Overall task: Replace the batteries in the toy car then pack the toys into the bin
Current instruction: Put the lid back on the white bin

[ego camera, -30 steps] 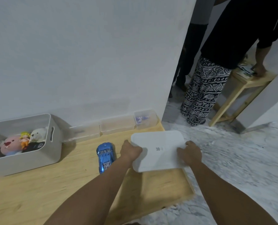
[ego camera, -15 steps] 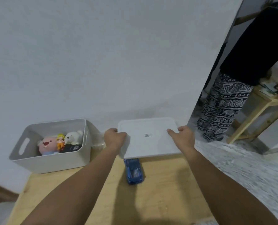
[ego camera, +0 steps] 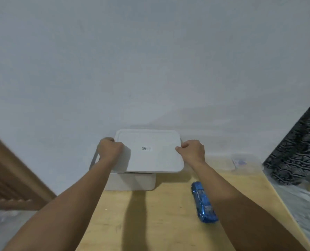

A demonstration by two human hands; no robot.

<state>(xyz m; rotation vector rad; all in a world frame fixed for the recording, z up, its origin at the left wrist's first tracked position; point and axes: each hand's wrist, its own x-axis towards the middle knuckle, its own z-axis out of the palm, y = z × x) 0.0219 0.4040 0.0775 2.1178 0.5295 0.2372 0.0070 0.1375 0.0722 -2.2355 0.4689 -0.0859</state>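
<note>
Both hands hold a flat white rectangular plastic lid point(ego camera: 150, 151) with rounded corners, one on each short side: left hand point(ego camera: 109, 149) curled around the lid's left edge, right hand point(ego camera: 192, 150) curled around its right edge, knuckles up. Small dark QR-style sticker sits mid-lid. Lid is roughly level, above the grey plastic storage bin point(ego camera: 132, 182), covering most of its opening; whether it touches the rim cannot be told. Bin stands at the far edge of the light wooden table point(ego camera: 150, 223), against the pale wall point(ego camera: 150, 60), toward the far left corner; its contents are hidden by the lid. Shiny blue toy car point(ego camera: 204, 202) lies on the table, right of the bin and apart from it, just left of the right forearm, lengthwise toward the near edge, not in the bin. Clear plastic container point(ego camera: 241, 163) with something blue inside sits at the far right corner, blurred. Black-and-white patterned fabric point(ego camera: 298, 147) at right past the table edge. Brown slatted wooden piece point(ego camera: 9, 178) at left.
</note>
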